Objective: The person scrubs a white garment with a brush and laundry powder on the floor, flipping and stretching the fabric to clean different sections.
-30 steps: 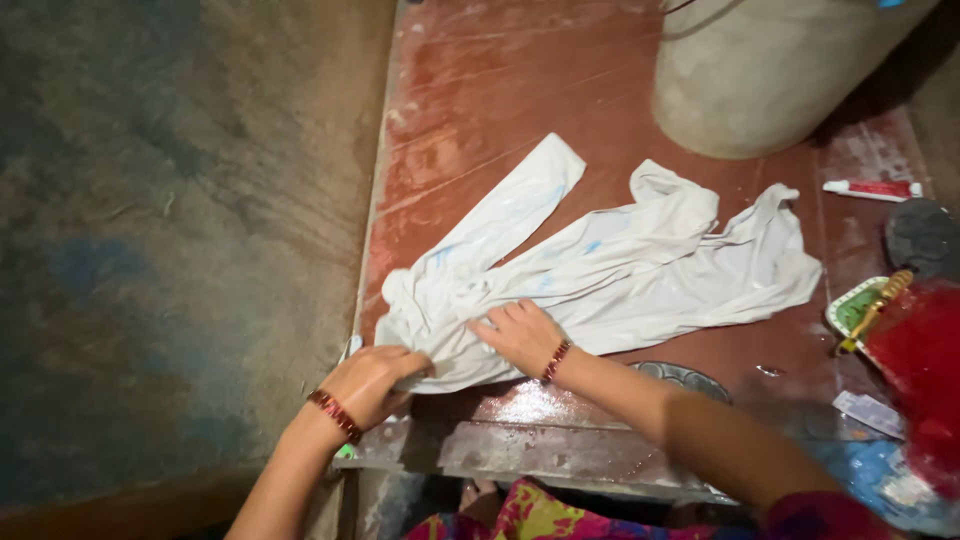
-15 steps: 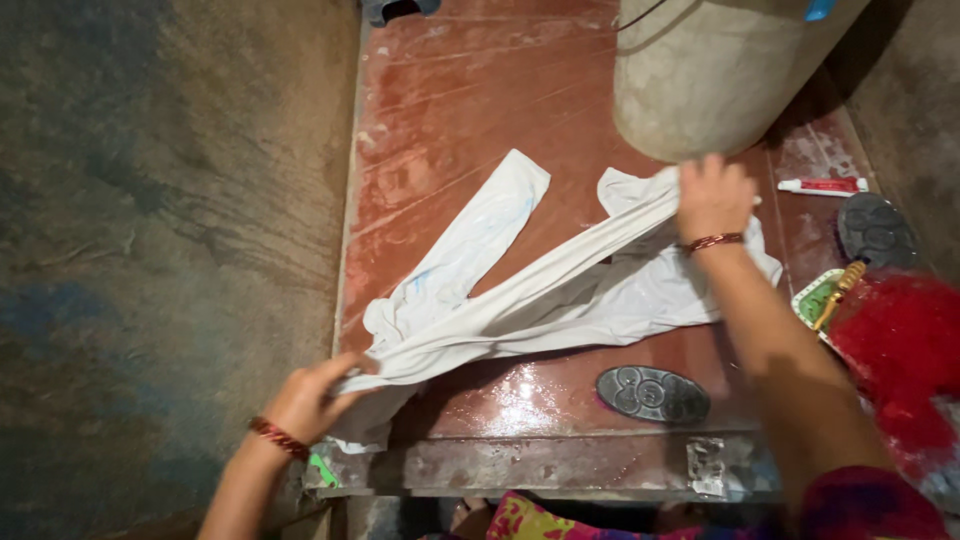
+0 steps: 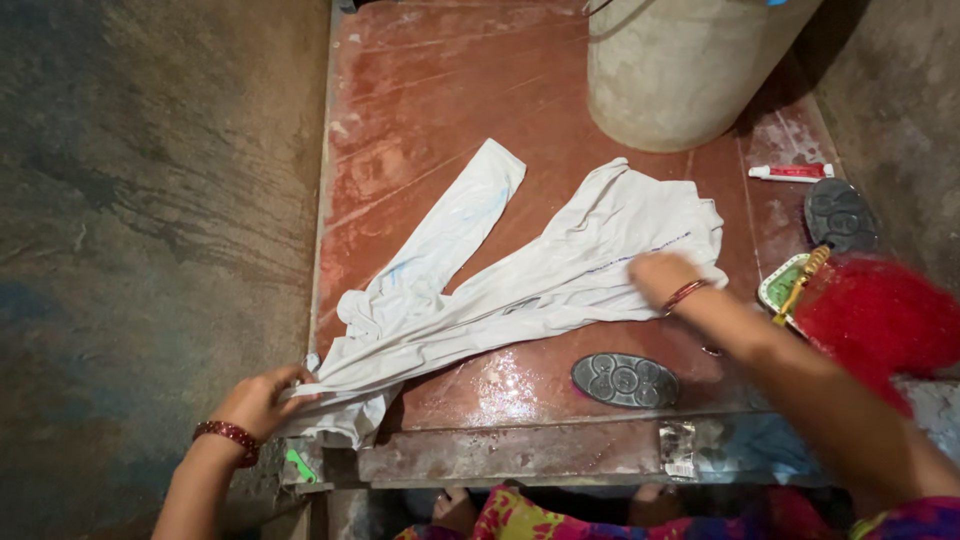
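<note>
Left fingers (image 3: 285, 385) pinch the cloth (image 3: 520, 285) at the surface (image 3: 420, 90) edge; right fingers (image 3: 655, 272) press flat on it, a bucket (image 3: 680, 70) beyond, a tube (image 3: 792, 172) and soap dish (image 3: 782, 287) beside.

Right hand (image 3: 662, 277) motion-blurred, fingers indistinct; grip on white cloth (image 3: 520, 290) unclear. Left hand (image 3: 262, 398): fingertips buried in bunched cloth end. Grey bucket (image 3: 680, 75) cut off by top edge, rim unseen. Red fuzzy object (image 3: 880, 315) blurred, kind unclear, covers part of green dish (image 3: 780, 290). Bench (image 3: 420, 110) far end out of frame. Small tube (image 3: 792, 172) print too small to read.
</note>
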